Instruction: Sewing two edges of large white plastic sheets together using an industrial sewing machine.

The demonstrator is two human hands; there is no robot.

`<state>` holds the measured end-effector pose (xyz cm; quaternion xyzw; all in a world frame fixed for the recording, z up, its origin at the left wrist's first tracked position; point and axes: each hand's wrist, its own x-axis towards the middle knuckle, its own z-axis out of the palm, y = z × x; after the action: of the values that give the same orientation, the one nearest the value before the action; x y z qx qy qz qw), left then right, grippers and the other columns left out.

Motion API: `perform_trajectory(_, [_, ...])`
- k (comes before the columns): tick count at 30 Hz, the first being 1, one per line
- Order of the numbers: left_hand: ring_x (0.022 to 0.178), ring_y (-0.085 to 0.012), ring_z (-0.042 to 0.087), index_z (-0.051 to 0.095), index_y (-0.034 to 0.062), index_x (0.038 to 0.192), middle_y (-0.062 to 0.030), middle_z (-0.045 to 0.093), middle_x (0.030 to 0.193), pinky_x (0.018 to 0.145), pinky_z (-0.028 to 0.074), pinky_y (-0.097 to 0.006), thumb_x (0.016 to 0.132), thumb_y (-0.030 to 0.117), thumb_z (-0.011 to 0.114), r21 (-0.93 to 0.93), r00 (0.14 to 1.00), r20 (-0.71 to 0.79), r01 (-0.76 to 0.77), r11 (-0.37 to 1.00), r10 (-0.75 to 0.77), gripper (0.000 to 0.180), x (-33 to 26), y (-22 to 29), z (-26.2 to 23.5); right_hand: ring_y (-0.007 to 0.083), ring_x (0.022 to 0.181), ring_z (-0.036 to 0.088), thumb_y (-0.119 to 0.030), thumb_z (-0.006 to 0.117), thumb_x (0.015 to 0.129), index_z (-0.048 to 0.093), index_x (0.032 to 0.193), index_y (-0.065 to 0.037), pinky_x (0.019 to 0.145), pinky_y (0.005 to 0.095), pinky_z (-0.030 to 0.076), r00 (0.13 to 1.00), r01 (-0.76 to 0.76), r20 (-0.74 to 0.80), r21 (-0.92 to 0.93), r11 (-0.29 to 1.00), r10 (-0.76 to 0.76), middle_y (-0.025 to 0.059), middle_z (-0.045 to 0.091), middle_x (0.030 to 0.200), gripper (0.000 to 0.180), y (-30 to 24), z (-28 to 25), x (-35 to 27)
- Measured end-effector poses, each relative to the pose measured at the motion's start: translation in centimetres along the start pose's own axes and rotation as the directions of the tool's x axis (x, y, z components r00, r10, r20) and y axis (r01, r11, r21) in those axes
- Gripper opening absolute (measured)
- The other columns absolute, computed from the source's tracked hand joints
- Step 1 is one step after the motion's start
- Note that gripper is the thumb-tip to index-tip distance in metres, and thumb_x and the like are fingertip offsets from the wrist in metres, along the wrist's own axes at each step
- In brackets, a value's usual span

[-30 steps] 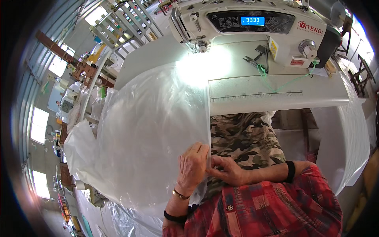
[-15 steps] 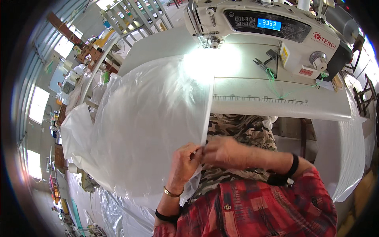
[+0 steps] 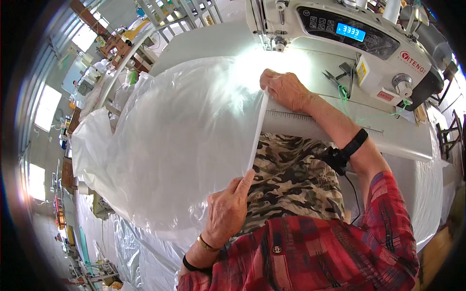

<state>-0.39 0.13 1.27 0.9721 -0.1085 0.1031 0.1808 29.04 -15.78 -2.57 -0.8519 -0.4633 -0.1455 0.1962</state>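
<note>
A large translucent white plastic sheet [image 3: 170,140] lies over the left part of the sewing table, its right edge folded into a narrow straight hem. My right hand [image 3: 286,89] pinches the far end of that hem, just in front of the lit needle area of a white sewing machine [image 3: 310,40]. Lower down, my left hand [image 3: 227,211] grips the near end of the same edge, index finger stretched along it and thumb beside. Between both hands the hem runs taut. Glare hides the needle and presser foot.
Small black thread snips [image 3: 335,80] lie right of the needle area, with green thread [image 3: 371,116] trailing nearby. A printed ruler [image 3: 291,115] runs along the table's front. Camouflage cloth [image 3: 296,179] covers my lap. More plastic sheeting [image 3: 427,199] hangs at the right.
My right hand has moved from beside the left hand up to the far end of the hem near the needle. My left hand stays at the near end, its index finger now extended.
</note>
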Motion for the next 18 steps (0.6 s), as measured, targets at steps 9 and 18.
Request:
perform_trajectory(9, [0.075,-0.031,0.063,0.055,-0.0005,0.132,-0.0144,0.058,0.098,0.062,0.05,-0.04,0.08,-0.004,0.056,-0.027,0.997,0.016,0.075,0.997,-0.075,0.052,-0.7,0.0,1.3,0.0274,0.083,0.066,-0.013,0.052,0.091,0.062,0.099,-0.008,0.074,0.0404,0.053,0.999,-0.044,0.001,0.036,0.998,0.044,0.0067,0.062,0.1,0.014,-0.2,0.1,0.6])
perform_trajectory(18, [0.075,-0.0332,0.06,0.056,-0.0019,0.128,-0.0147,0.057,0.092,0.063,0.048,-0.042,0.089,0.009,0.065,-0.112,0.989,-0.013,0.142,0.984,-0.144,0.042,-0.6,-1.2,5.0,0.0257,0.097,0.063,-0.024,0.061,0.091,0.063,0.115,-0.008,0.084,0.0425,0.052,0.98,-0.187,-0.074,-0.031,0.982,0.184,0.0075,0.062,0.111,0.029,-1.0,0.3,0.0])
